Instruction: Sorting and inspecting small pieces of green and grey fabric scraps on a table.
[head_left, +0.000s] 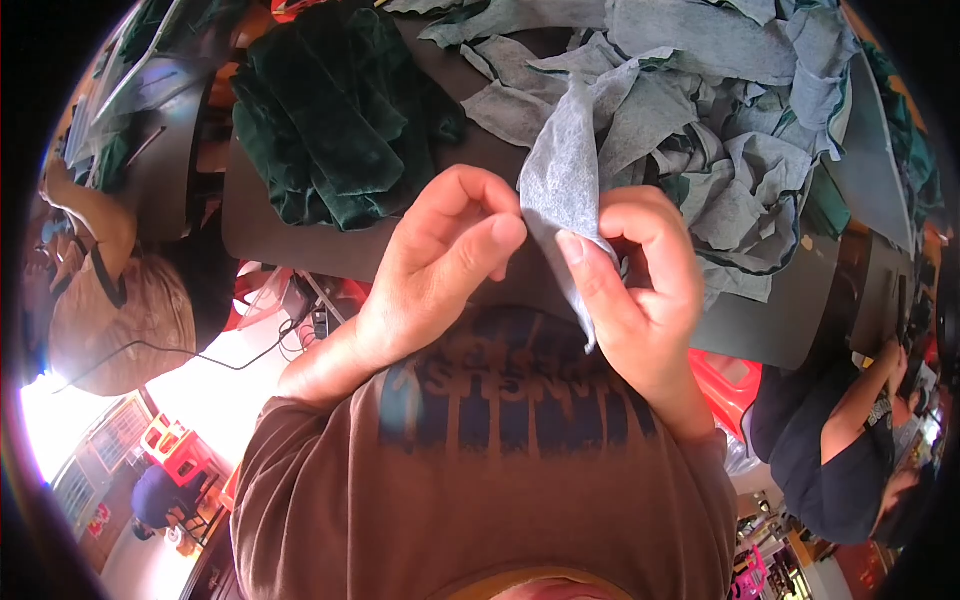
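Note:
A grey fabric piece (562, 165) with a speckled, felt-like face hangs in front of my chest. It narrows to a point at its lower end, and its top runs back toward the pile of grey pieces. My right hand (650, 280) pinches it between thumb and curled fingers along its right side. Close against its left edge is my left hand (445, 250), thumb and forefinger brought together. Whether those fingertips grip the edge or something thin like a thread is too small to tell.
Folded dark green velvet (335, 115) lies on the dark table (275, 215) at the far left. Grey pieces with green edges (740, 160) heap up at the far right. Co-workers sit left (130, 310) and right (830, 440). Near the right side is a red stool (727, 385).

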